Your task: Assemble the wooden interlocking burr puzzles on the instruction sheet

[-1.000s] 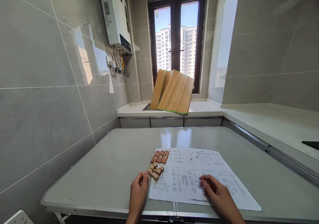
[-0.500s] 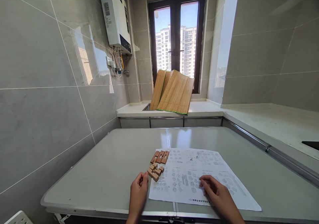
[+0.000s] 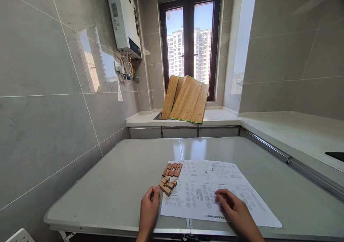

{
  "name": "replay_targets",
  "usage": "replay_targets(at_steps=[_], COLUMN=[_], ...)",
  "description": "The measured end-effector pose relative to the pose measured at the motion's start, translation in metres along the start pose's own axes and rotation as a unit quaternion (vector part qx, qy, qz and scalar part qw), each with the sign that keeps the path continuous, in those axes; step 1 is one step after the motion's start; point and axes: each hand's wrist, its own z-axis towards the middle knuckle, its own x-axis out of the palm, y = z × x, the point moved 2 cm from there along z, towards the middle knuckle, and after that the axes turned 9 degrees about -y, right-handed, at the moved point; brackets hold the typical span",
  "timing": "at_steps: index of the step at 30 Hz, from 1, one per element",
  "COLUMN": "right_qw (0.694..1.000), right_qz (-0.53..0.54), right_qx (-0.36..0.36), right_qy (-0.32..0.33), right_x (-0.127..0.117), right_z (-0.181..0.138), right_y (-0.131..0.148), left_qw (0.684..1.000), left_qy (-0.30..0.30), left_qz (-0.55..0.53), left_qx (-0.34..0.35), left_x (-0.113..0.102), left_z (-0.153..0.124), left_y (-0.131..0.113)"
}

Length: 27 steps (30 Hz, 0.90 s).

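While we look down at a grey tabletop (image 3: 120, 177), a printed paper sheet (image 3: 228, 184) lies flat under our right hand (image 3: 236, 213), whose fingers (image 3: 221, 199) rest spread and loosely curled on it, holding nothing. It looks thin, light and floppy; we judge a free edge the best place to lift it. Just beyond the fingers of our left hand (image 3: 149, 209), which are curled narrow and hold nothing, sit small wooden puzzle blocks (image 3: 168, 185), with a second cluster of blocks (image 3: 172, 169) a little farther off. They look light, stiff and smooth, best pinched across opposite flat sides.
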Motion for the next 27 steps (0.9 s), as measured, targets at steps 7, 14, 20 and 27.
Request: replay_targets(at_steps=[7, 14, 20, 27], right_qw=[1.000, 1.000, 1.000, 1.000], right_qz=[0.006, 0.006, 0.005, 0.005], right_qx=[-0.007, -0.007, -0.007, -0.006], right_qy=[-0.007, -0.004, -0.008, -0.008], right_x=[-0.0006, 0.0009, 0.0010, 0.0009], right_z=[-0.0020, 0.0000, 0.0004, -0.0005], right_y=[0.0029, -0.0007, -0.0021, 0.0007], left_qw=[1.000, 1.000, 1.000, 1.000], left_qy=[0.003, 0.003, 0.004, -0.003], left_qz=[-0.002, 0.003, 0.012, 0.018], left_qx=[-0.003, 0.003, 0.009, 0.011], left_x=[0.0008, 0.0006, -0.0003, 0.0004], left_z=[-0.0012, 0.0010, 0.0033, 0.0022], left_y=[-0.0008, 0.0019, 0.0049, 0.0036])
